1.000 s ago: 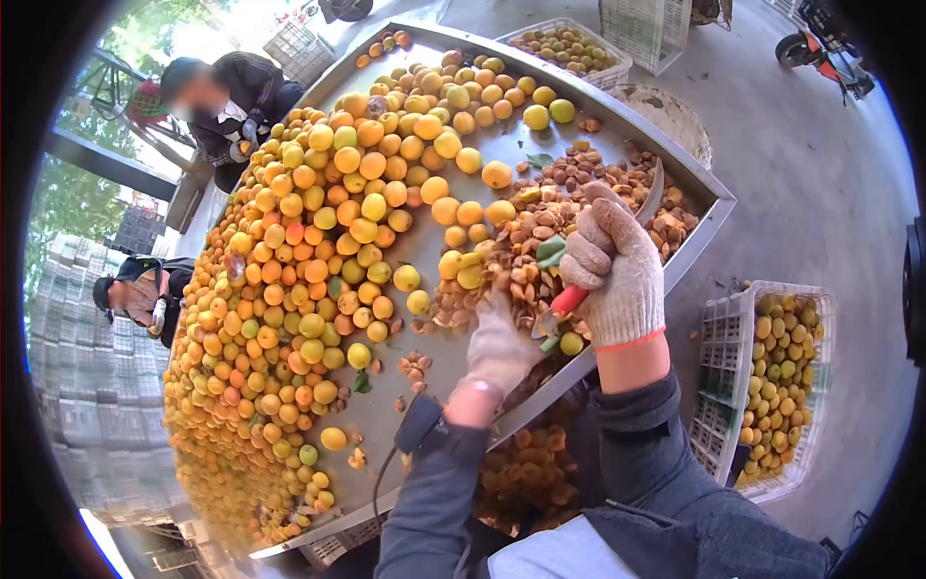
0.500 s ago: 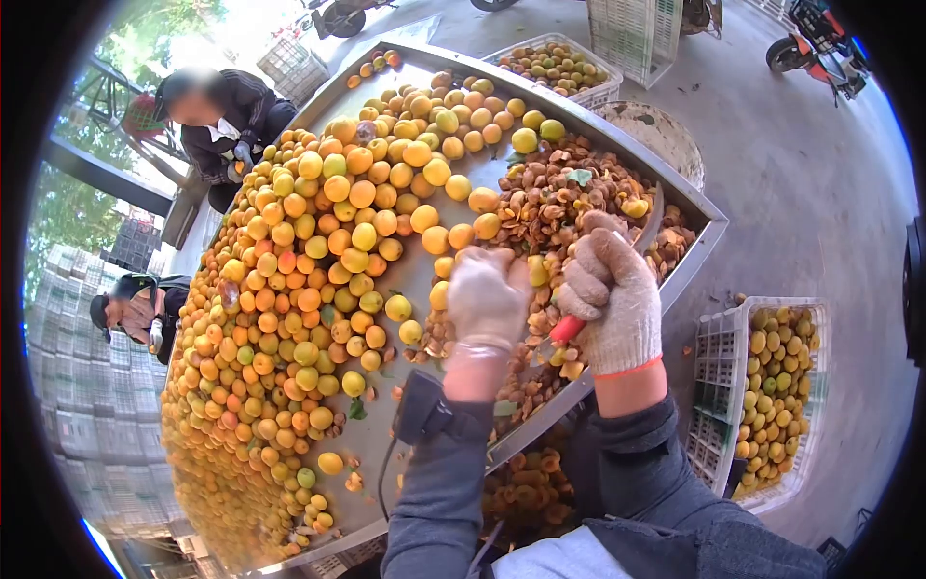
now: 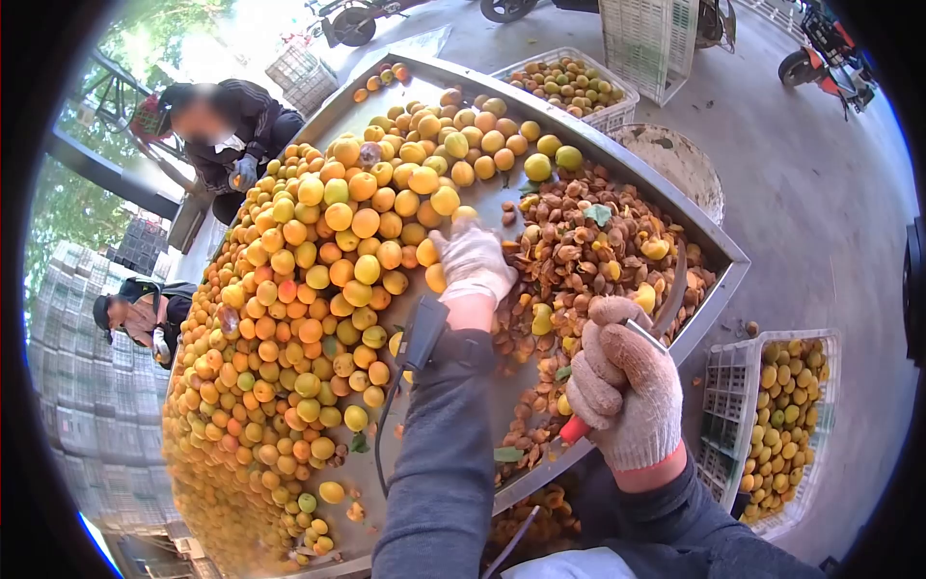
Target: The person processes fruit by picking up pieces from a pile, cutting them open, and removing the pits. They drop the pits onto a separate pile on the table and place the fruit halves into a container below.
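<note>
My left hand [image 3: 475,259], in a pale glove, reaches over the metal table [image 3: 413,289] with its fingers apart at the edge of a heap of whole yellow-orange fruits [image 3: 333,246]; its fingertips are beside a few of them. My right hand [image 3: 632,386], gloved too, is closed around a knife with a red handle [image 3: 575,429] and a curved blade [image 3: 672,297]. Brown pits and fruit scraps [image 3: 579,232] lie piled between and beyond my hands. A black device with a cable [image 3: 421,333] is at my left forearm.
Two people, one at the upper left [image 3: 217,130] and one at the left [image 3: 145,314], are beyond the heap. Fruit-filled crates stand at the right [image 3: 719,420] and behind the table [image 3: 612,118], near a round tub [image 3: 675,164]. Motorbikes [image 3: 820,63] are farther back.
My left hand has moved up and left, away from my right hand, to the fruit heap, and its fingers have opened. My right hand, still holding the knife, sits slightly lower in view.
</note>
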A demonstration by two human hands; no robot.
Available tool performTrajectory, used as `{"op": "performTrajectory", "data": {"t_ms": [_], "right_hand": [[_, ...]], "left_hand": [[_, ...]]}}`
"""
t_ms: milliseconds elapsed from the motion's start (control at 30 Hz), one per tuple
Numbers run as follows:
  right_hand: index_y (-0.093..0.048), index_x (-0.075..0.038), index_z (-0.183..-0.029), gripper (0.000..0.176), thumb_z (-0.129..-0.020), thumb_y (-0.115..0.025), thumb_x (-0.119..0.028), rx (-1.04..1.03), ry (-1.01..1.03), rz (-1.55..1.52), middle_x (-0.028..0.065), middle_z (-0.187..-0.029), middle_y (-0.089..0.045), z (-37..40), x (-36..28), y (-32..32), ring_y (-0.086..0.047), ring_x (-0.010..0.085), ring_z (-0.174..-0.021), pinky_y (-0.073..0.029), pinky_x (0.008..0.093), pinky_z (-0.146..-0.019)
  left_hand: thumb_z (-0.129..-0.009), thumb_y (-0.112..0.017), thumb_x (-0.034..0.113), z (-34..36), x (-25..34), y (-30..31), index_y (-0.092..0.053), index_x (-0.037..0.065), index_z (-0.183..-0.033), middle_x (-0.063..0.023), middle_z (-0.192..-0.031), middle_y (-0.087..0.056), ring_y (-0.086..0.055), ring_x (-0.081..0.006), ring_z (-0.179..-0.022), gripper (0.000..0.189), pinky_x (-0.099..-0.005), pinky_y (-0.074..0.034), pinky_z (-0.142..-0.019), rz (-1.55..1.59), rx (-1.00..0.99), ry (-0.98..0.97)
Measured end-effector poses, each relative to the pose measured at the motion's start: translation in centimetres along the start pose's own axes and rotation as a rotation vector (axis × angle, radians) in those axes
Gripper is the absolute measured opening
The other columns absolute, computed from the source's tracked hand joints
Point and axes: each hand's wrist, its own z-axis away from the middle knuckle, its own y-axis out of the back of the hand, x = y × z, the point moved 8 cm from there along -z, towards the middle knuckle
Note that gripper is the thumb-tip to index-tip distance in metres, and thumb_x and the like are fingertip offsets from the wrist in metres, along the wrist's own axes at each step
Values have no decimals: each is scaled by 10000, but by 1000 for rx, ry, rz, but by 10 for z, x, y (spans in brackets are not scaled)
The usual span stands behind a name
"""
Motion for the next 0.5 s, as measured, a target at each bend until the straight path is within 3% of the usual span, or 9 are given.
{"op": "performTrajectory", "data": {"t_ms": [33, 100, 167, 233, 267, 367, 400, 433, 500], "right_hand": [[-559, -59, -1070, 179, -898, -563, -109, 8, -1, -7, -22, -592, -369, 0, 2, 0, -348, 91, -428, -279, 240, -375], [-559, -56, -1069, 182, -892, -558, -100, -21, -33, -11, -21, -593, -381, 0, 5, -5, -357, 93, -433, -285, 242, -381], [-557, -54, -1066, 184, -885, -543, -90, 16, -65, 3, -22, -589, -381, 2, 11, -7, -358, 94, -431, -289, 249, -384], [-568, -83, -1064, 165, -923, -484, -107, 42, -16, 87, -40, -597, -295, 2, 15, -8, -285, 63, -414, -246, 220, -355], [-564, -78, -1057, 160, -922, -482, -105, 15, -3, 89, -41, -595, -293, 2, 18, -9, -281, 63, -414, -240, 219, -355], [-558, -76, -1053, 157, -919, -478, -98, 5, -2, 155, -41, -594, -289, 2, 34, -10, -276, 61, -414, -232, 215, -355], [-554, -76, -1053, 159, -914, -477, -85, 12, -25, 157, -43, -594, -287, 3, 42, -11, -273, 59, -414, -225, 212, -355], [-554, -76, -1053, 159, -914, -477, -85, 6, -55, 162, -43, -594, -287, 4, 50, -11, -273, 59, -414, -225, 212, -355], [-548, -46, -1049, 192, -865, -493, -45, -29, -114, 124, -32, -591, -357, 6, 66, -10, -323, 77, -429, -246, 228, -372]], "left_hand": [[-699, -701, 324, 10, -7, 7, -662, 187, -1091, -115, -1246, -519, -361, -260, -1311, 417, -547, -298, -1019, 19, -92, 36], [-694, -700, 324, 27, -43, -14, -671, 139, -1033, -126, -1264, -512, -409, -296, -1255, 387, -607, -276, -1021, 78, 59, 53], [-689, -702, 348, 64, -72, -24, -666, 133, -1031, -156, -1242, -516, -402, -309, -1257, 405, -602, -288, -1011, -30, 104, 67], [-693, -692, 348, 105, -114, -58, -660, 140, -1024, -146, -1240, -515, -375, -308, -1273, 392, -610, -289, -1000, 212, 181, 56], [-702, -688, 343, 128, -120, -65, -651, 143, -1027, -117, -1226, -528, -360, -312, -1288, 383, -605, -289, -999, 176, 217, 17], [-704, -694, 363, 191, -126, -79, -643, 145, -1056, -89, -1251, -518, -352, -326, -1299, 418, -618, -286, -987, 146, 77, 36], [-741, -680, 339, 211, -129, -79, -646, 130, -1059, -90, -1211, -564, -406, -313, -1268, 382, -552, -306, -1003, 108, 103, 63], [-741, -680, 339, 227, -140, -82, -646, 130, -1059, -90, -1211, -564, -406, -313, -1268, 382, -552, -306, -1003, 110, 93, 92], [-795, -646, 258, 255, -159, -88, -648, 104, -1062, -109, -1125, -619, -517, -300, -1157, 308, -455, -384, -971, 568, 75, 34]]}}
